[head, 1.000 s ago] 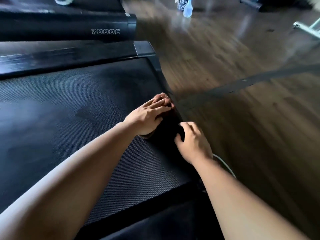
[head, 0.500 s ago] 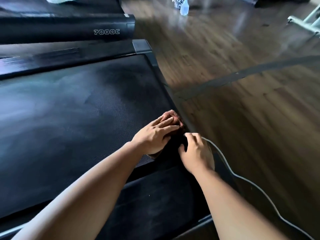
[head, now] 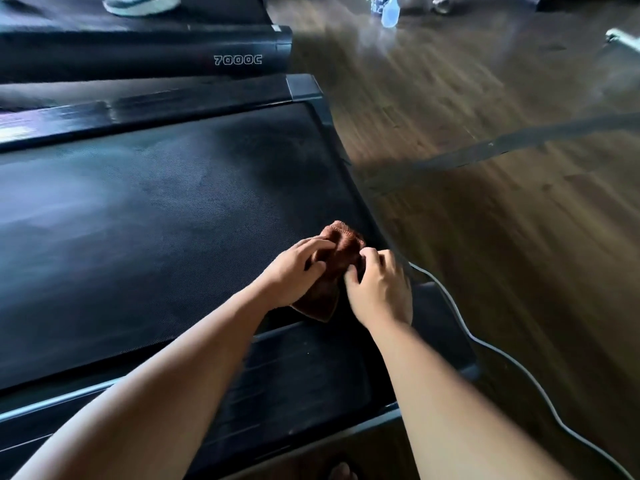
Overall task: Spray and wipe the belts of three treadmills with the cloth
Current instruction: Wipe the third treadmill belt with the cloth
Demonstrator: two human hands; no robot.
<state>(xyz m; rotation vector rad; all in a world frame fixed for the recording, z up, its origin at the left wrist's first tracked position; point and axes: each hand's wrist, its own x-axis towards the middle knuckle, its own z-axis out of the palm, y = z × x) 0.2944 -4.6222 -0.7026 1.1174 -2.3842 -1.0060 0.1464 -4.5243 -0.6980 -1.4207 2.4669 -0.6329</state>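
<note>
**Cloth gathered at edge of treadmill belt**

The brown cloth lies bunched on the black belt, close to its right rim. The left hand bears down on it, bent fingers gathering the fabric. The right hand pinches the cloth's right edge with curled fingers and thumb. A spray bottle stands well apart on the wooden floor.

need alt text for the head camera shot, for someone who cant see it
A person's left hand and right hand grip a bunched brown cloth on a black treadmill belt, near its edge beside the wooden floor. Beyond lies a second treadmill marked 7000C, and a pale spray bottle stands far off on the floor.
</note>
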